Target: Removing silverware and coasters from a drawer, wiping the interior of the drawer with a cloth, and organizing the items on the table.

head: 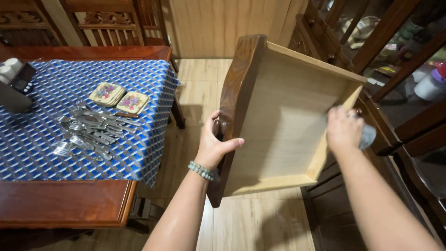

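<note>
A wooden drawer (278, 116), taken out of its cabinet, is held tilted in the air with its pale bare inside facing me. My left hand (214, 144) grips its dark front panel at the knob; a beaded bracelet sits on that wrist. My right hand (344, 129) is inside the drawer near its right wall, closed on a grey cloth (368, 135) that shows past the fingers. The hand is blurred.
A wooden table with a blue patterned cloth (42, 139) stands at the left, bearing a pile of metal cutlery (90, 132), two floral coasters (120, 97) and a grey holder (16, 86). A dark wooden cabinet (395, 69) stands at the right, chairs behind. The floor is pale wood.
</note>
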